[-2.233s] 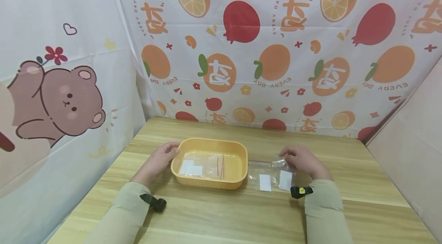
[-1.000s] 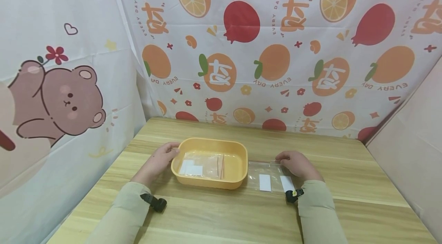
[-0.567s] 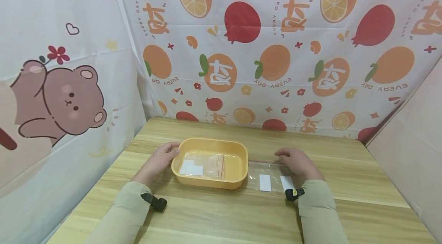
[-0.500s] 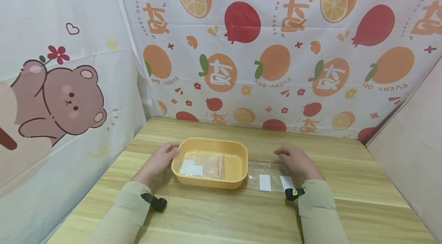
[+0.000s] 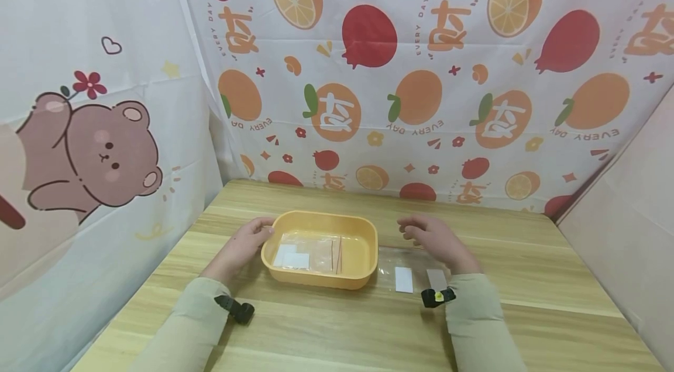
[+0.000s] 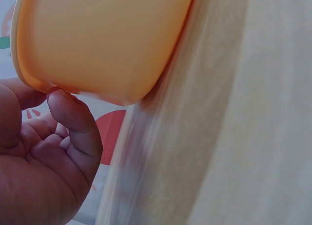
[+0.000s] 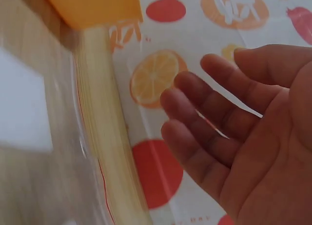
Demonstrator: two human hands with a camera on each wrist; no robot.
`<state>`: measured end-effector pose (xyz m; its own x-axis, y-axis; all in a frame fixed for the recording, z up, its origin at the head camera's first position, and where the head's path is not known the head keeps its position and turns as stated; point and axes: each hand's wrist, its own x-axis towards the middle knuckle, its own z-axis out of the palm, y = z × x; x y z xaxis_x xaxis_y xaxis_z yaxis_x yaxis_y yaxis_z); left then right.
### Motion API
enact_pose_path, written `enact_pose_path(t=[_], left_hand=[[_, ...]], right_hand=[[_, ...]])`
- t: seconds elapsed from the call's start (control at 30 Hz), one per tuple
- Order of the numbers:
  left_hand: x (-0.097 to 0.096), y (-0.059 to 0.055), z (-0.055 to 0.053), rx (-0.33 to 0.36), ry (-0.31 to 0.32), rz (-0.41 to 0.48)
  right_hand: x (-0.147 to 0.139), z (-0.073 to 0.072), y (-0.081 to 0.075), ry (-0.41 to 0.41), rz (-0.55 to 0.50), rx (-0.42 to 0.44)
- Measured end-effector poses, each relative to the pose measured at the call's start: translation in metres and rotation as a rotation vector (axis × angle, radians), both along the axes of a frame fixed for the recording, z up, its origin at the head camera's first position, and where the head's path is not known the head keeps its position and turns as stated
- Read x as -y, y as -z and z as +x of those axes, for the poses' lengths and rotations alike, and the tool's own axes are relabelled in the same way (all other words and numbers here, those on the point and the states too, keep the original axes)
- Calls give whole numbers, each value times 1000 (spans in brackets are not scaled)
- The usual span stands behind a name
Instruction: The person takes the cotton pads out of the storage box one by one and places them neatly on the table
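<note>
At its left end, the yellow plastic container (image 5: 321,282) is pinched by my left hand (image 5: 243,250), whose thumb and fingertips meet its rim in the left wrist view. Clear zip bags (image 5: 320,253) with white labels and red seal lines lie inside it. To the container's right, more clear zip bags (image 5: 388,269) lie flat on the table, showing two white labels. My right hand (image 5: 434,240) hovers at their far edge, fingers loosely bent. Nothing is between those fingers in the right wrist view, where the bag's red seal line (image 7: 80,105) runs beside the hand.
The light wooden table (image 5: 326,331) ends at a fruit-print curtain (image 5: 416,56) behind. A bear-print curtain (image 5: 110,150) hangs on the left, and a plain pale one (image 5: 632,226) on the right.
My right hand first lifted a bag's edge, then laid it down and let go. It has now moved left and slightly up, above the bags. My left hand stays at the container.
</note>
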<state>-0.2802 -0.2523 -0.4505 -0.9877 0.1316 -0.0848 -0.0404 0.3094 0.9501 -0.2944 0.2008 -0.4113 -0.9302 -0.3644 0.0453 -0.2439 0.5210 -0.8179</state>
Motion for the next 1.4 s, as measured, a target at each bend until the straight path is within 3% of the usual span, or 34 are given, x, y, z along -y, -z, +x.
enact_pose_path(t=[0.33,0.73,1.03,1.4], left_hand=[[1,4,-3,14,-12,2],[2,2,0,-9,3,-14],[1,0,2,-6,2,-6],[3,2,0,4,4,19]], right_hand=[[44,11,-10,-88,-251,82],[96,20,-2,-229,-371,212],[135,16,7,-199,-309,303],[157,8,15,-106,-237,299]])
